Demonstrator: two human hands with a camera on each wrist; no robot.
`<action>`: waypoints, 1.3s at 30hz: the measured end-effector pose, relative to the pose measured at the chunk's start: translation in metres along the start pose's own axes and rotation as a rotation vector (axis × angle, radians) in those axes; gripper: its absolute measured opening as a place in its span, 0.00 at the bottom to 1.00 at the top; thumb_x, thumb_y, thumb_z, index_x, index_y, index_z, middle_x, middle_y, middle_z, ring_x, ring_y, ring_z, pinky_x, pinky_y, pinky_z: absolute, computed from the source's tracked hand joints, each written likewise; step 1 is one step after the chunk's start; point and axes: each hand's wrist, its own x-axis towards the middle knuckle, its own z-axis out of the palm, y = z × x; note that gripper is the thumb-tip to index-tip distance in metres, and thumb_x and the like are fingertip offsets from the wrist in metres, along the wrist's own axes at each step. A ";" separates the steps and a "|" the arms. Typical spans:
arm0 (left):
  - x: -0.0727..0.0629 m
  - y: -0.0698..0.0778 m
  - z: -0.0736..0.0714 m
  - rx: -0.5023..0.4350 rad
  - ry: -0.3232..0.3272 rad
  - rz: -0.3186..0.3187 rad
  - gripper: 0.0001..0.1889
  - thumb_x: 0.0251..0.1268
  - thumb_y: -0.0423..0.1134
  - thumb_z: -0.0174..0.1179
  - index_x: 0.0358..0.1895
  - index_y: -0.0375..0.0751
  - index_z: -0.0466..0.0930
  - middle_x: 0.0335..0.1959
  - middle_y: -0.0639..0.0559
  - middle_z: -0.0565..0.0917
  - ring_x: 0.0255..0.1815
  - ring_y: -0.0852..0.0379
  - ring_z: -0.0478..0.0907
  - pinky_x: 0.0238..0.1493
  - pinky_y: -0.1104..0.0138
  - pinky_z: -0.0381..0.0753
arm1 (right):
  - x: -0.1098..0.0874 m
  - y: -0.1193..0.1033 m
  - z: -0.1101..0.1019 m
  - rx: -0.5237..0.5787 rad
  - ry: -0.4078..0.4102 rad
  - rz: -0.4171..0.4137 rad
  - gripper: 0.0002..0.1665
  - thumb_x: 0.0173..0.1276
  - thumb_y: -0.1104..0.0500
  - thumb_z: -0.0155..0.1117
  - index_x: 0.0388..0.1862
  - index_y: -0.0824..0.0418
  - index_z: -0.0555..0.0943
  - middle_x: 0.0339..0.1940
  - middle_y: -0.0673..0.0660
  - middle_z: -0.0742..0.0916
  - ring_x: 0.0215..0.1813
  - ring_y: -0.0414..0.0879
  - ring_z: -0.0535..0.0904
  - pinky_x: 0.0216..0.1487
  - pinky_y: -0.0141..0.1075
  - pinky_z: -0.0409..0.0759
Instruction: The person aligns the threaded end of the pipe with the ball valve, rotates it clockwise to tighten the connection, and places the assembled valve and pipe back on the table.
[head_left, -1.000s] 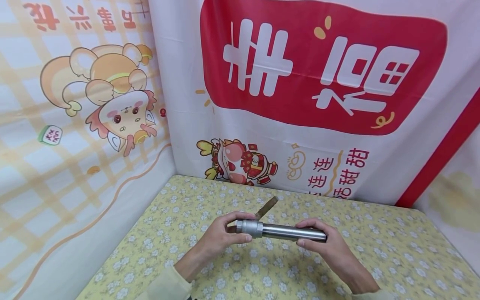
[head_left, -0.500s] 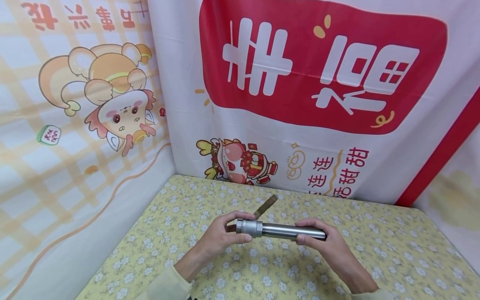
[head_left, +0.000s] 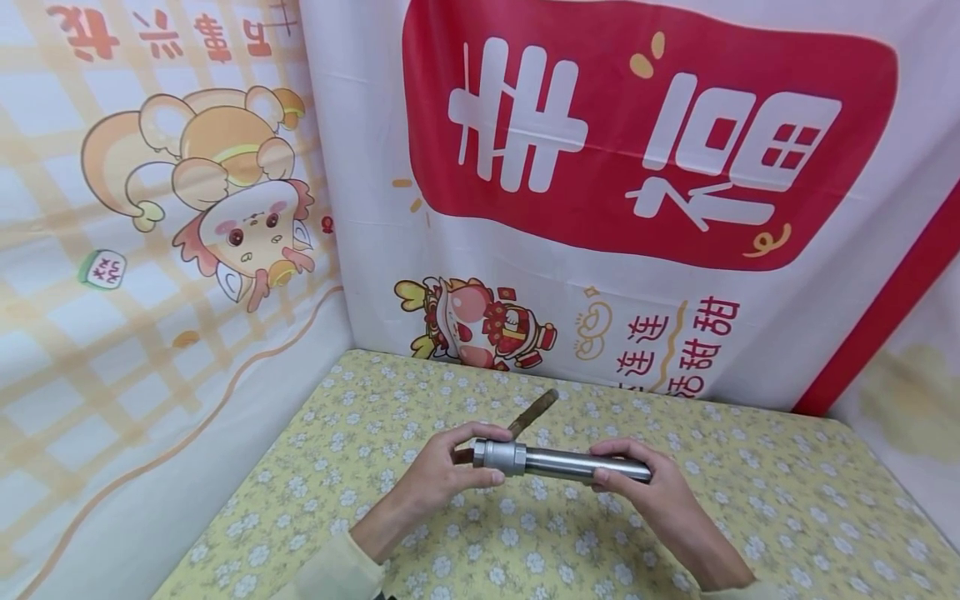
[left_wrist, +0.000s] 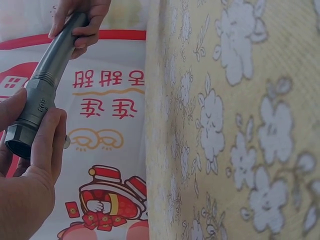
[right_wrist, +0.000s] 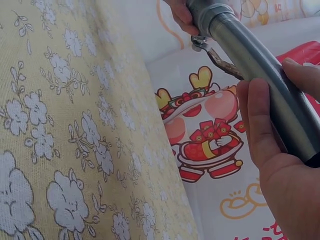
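My left hand (head_left: 441, 468) grips a grey metal ball valve (head_left: 500, 457), thumb on the near side and fingers on the far side. Threaded into the valve's right end is a smooth steel pipe (head_left: 558, 463). Around the pipe's far end my right hand (head_left: 660, 490) curls its thumb and fingers. A brown, worn-looking lever handle (head_left: 534, 413) sticks out from the valve, away from me and to the right. In the left wrist view the valve's open hexagonal end (left_wrist: 20, 140) faces the camera. Threads (left_wrist: 45, 76) show where the pipe meets the valve.
Beneath the hands lies a table with a yellow floral cloth (head_left: 337, 517). A white and red printed curtain (head_left: 367, 250) hangs behind it. On the left stands a checked cartoon curtain (head_left: 150, 350).
Both hands keep their grip on the valve and pipe, almost in the same place. The lever handle shifts only very slightly.
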 end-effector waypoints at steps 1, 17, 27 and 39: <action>0.000 0.000 0.000 0.001 0.000 -0.001 0.26 0.69 0.34 0.75 0.69 0.41 0.83 0.75 0.42 0.79 0.58 0.47 0.82 0.56 0.59 0.89 | -0.001 0.000 0.000 -0.001 -0.007 -0.005 0.29 0.73 0.60 0.77 0.69 0.69 0.79 0.60 0.57 0.85 0.55 0.50 0.88 0.60 0.44 0.89; 0.000 0.001 -0.001 -0.012 -0.002 -0.006 0.27 0.68 0.35 0.76 0.70 0.42 0.83 0.76 0.43 0.79 0.58 0.48 0.83 0.56 0.60 0.88 | -0.002 -0.001 -0.002 -0.037 -0.006 -0.025 0.31 0.69 0.63 0.80 0.67 0.69 0.79 0.58 0.56 0.84 0.54 0.48 0.87 0.54 0.39 0.88; 0.000 0.000 0.000 -0.011 0.002 0.005 0.27 0.68 0.34 0.76 0.69 0.42 0.84 0.76 0.42 0.79 0.58 0.48 0.83 0.56 0.60 0.89 | -0.001 -0.002 -0.001 -0.052 0.040 0.018 0.30 0.68 0.58 0.82 0.65 0.64 0.82 0.62 0.58 0.84 0.55 0.50 0.87 0.58 0.45 0.89; -0.001 -0.001 0.000 0.017 0.002 0.027 0.25 0.68 0.34 0.75 0.68 0.44 0.85 0.75 0.43 0.80 0.59 0.47 0.82 0.56 0.58 0.88 | -0.001 -0.003 0.002 0.004 0.032 0.008 0.29 0.73 0.58 0.77 0.66 0.70 0.80 0.57 0.58 0.85 0.52 0.51 0.90 0.60 0.46 0.90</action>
